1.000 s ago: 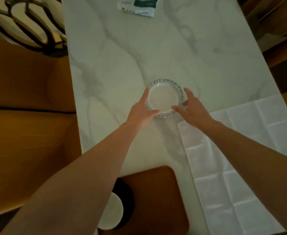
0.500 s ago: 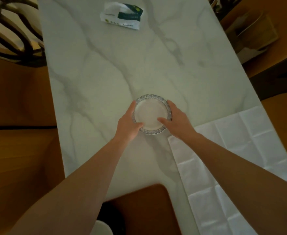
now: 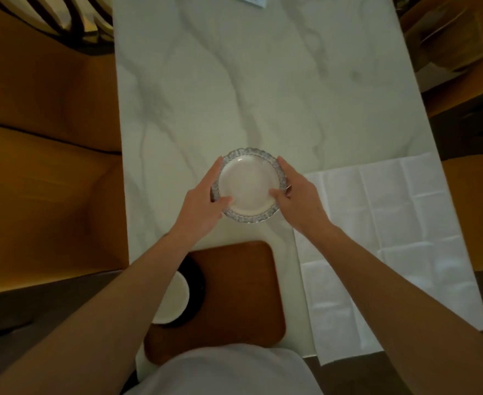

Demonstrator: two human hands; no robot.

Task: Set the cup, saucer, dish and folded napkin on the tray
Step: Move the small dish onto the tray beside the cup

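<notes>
A: Where is the dish (image 3: 249, 186) now?
B: At the middle of the frame, over the marble desk (image 3: 263, 95), just above the wooden tray (image 3: 234, 295). The left hand (image 3: 199, 208) grips its left rim, thumb over the edge; the right hand (image 3: 298, 196) grips the right rim the same way.

A: How should the carry go?
B: I'd keep it level, bring it down-frame, and set it on the bare right part of the tray, clear of the white cup (image 3: 172, 299) on its black saucer (image 3: 194, 292) at the tray's left. The napkin (image 3: 391, 238) lies unfolded at the right.

A: What differs from half a second ago?
B: The dish sits nearer the tray, and more of the tray shows.
</notes>
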